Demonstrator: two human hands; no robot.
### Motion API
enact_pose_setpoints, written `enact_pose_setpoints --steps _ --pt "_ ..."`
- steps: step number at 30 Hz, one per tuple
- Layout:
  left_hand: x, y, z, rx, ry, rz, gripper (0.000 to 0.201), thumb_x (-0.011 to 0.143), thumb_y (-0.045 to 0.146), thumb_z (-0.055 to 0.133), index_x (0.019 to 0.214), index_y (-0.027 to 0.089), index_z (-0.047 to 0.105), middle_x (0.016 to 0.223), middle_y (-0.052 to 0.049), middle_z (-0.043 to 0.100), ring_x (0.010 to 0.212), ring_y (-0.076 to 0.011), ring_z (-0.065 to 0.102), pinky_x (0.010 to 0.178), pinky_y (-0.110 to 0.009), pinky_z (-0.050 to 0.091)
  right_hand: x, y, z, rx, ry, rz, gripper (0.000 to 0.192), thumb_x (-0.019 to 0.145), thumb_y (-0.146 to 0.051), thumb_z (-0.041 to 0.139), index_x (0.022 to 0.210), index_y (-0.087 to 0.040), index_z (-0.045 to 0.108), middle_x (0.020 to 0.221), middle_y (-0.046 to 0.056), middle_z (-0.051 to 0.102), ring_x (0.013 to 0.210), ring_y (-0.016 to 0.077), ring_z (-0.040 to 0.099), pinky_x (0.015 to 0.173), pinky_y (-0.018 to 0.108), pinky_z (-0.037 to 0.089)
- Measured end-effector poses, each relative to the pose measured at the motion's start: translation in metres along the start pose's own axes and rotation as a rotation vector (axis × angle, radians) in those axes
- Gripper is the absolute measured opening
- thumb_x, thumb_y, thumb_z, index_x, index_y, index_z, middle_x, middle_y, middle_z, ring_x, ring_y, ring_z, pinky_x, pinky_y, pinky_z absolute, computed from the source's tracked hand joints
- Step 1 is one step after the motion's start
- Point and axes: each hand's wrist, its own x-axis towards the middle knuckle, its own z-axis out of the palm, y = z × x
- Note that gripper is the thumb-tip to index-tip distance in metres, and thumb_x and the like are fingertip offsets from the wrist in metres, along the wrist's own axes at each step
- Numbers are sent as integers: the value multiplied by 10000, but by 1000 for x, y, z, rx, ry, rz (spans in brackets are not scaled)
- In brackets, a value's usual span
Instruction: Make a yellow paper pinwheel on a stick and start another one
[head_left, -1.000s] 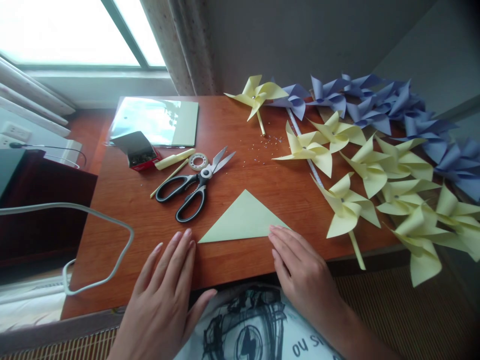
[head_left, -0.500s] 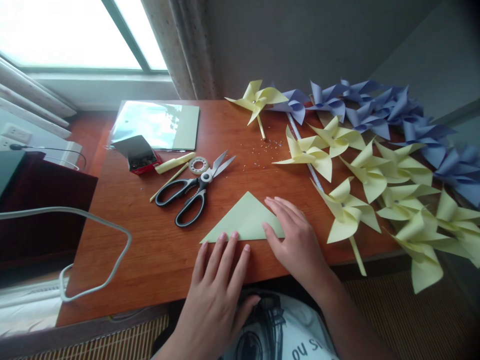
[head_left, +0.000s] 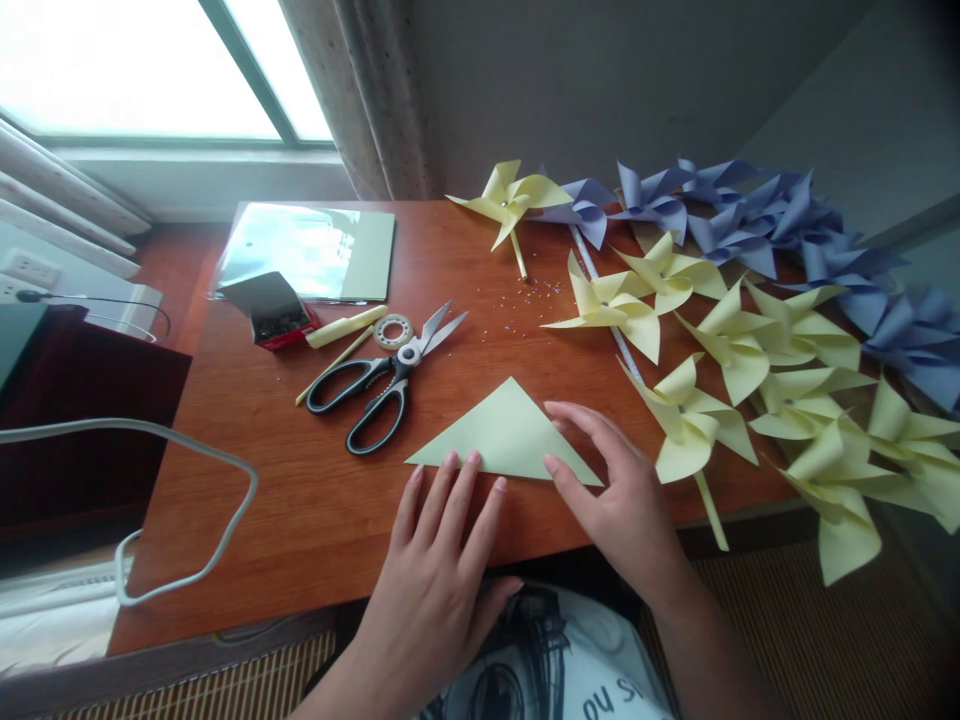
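A pale green sheet of paper folded into a triangle (head_left: 502, 430) lies flat on the wooden table (head_left: 300, 540), its peak toward the window side. My left hand (head_left: 446, 560) rests with fingers spread, the fingertips on the paper's near edge. At the right corner, my right hand (head_left: 619, 500) is open, thumb and fingers apart, with the thumb tip at the paper's edge. Just beyond the paper's left side lie black-handled scissors (head_left: 390, 375) with the blades parted.
Yellow pinwheels (head_left: 690, 415) and purple pinwheels (head_left: 795, 215) cover the right side. Behind the scissors are a tape roll (head_left: 393, 331), a rolled yellow paper tube (head_left: 345, 327), a small open red box (head_left: 277, 325) and a glossy paper pack (head_left: 300, 250). A white cable (head_left: 240, 510) crosses the left edge.
The paper triangle has turned slightly and shifted right, its left corner now higher. My right hand has moved a little right, its fingers coming off the paper and uncovering the right corner.
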Motion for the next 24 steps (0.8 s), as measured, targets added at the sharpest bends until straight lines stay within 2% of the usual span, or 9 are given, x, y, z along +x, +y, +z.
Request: enact_pose_setpoints --steps 4,8,11,13,16,19,21,24 --pt "4 1 2 0 12 -33 684 944 460 592 1530 138 447 1617 -214 384 1504 -404 338 1232 -556 193 -6 2 3 176 -1 64 472 908 -164 652 1350 -305 566 1333 53 642 1046 168 675 983 336 585" --pt "7 3 2 -27 19 -31 713 938 414 610 1557 136 391 1635 -214 350 1521 -407 300 1238 -580 183 -12 4 6 134 68 4 486 921 -141 643 1366 -318 559 1151 25 692 935 138 683 933 301 582" --pt "10 3 -4 -113 21 -25 777 937 362 615 1596 114 287 1653 -217 308 1538 -392 266 1240 -576 224 -13 -3 5 68 102 -78 428 917 -103 639 1304 -282 606 1039 15 708 894 133 685 887 276 576" --pt "13 2 -8 -220 54 -63 816 940 332 615 1614 106 214 1651 -216 309 1536 -357 287 1230 -529 299 -14 -10 4 28 83 -169 328 912 -67 629 1182 -248 665 991 20 718 897 138 686 854 258 572" --pt "20 -1 -13 -316 213 -162 858 927 269 647 1619 111 164 1633 -228 328 1518 -325 336 1190 -470 401 -18 -17 8 -23 39 -323 290 910 -9 595 1109 -201 683 985 51 729 928 160 682 861 280 567" --pt "25 -7 -18 -217 363 -180 822 901 186 681 1596 140 245 1620 -235 339 1493 -337 382 1155 -478 450 -25 -16 15 -123 -13 -443 344 910 20 562 1176 -171 668 1038 92 730 937 196 664 865 343 565" --pt "25 -12 -22 -120 347 -115 688 906 115 644 1537 178 378 1614 -207 363 1485 -339 396 1153 -493 453 -28 -16 19 -175 -68 -473 363 911 13 553 1208 -166 660 1074 108 728 935 214 652 850 372 562" --pt "20 -20 -27 -114 269 1 497 905 28 567 1382 165 545 1530 -181 496 1474 -333 412 1157 -497 453 -29 -20 19 -193 -167 -474 290 920 -81 599 1188 -170 665 1131 116 727 1008 247 652 888 414 553"
